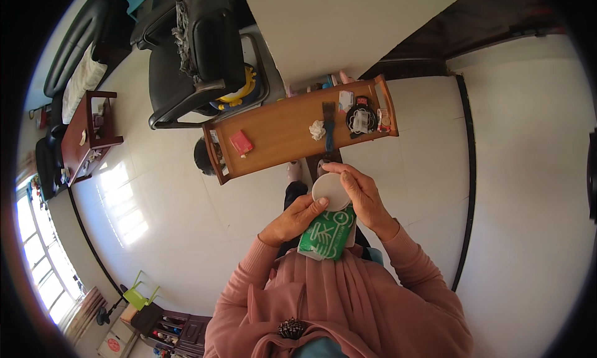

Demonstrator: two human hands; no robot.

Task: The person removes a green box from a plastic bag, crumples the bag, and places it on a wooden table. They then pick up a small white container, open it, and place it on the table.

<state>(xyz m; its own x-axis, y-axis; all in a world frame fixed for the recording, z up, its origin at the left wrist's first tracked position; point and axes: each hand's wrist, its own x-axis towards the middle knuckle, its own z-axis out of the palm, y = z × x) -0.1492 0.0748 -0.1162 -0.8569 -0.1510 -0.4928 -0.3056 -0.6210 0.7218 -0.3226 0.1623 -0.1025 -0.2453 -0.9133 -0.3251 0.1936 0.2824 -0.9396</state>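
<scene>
A round whitish disc, like a lid (331,192), is between my two hands. My left hand (298,217) has its thumb on the disc's lower left edge. My right hand (366,194) curves round its right side, thumb at the upper right rim and fingers reaching over the top. Directly below the disc, a green and white plastic packet (326,235) bearing writing lies against my pink clothing. What lies under the disc is hidden.
Ahead stands a wooden bench-like table (280,129) with a red box (241,143), crumpled white tissue (317,130), a brush (329,124) and a black round tray (361,120). Black chairs (196,64) stand beyond it on the left.
</scene>
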